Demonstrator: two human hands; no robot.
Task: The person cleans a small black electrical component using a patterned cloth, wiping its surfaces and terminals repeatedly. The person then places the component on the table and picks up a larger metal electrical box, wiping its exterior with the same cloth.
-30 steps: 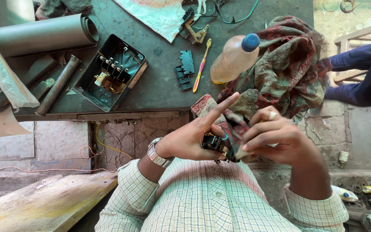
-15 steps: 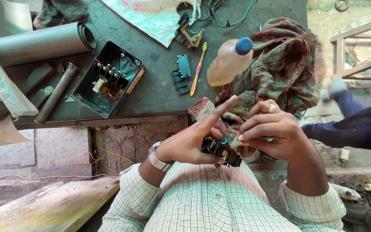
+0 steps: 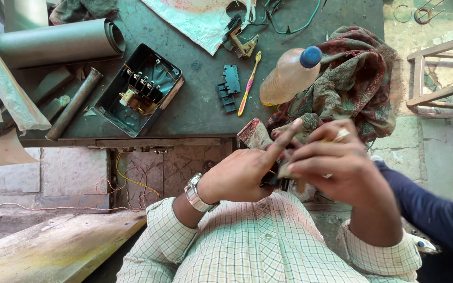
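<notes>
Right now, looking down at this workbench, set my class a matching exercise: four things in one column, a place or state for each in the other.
Things:
1. clear plastic bottle with blue cap
2. yellow and pink toothbrush
3. open grey switch box
4. small dark part

Places or states:
A. held between both hands
B. lying on patterned cloth
C. beside grey rolled sheet
D. flat between bottle and small teal parts

Pairs: 1-B, 2-D, 3-C, 4-A

both hands meet in front of the chest, touching. the left hand point(image 3: 242, 175) comes in from the left, wrist bent, index finger stretched up and to the right, other fingers curled inward. the right hand point(image 3: 336, 165) comes from the right, its back to the camera, fingers bunched and pointing left, pinching against the left hand's palm. both forearms angle up from checked sleeves.
</notes>
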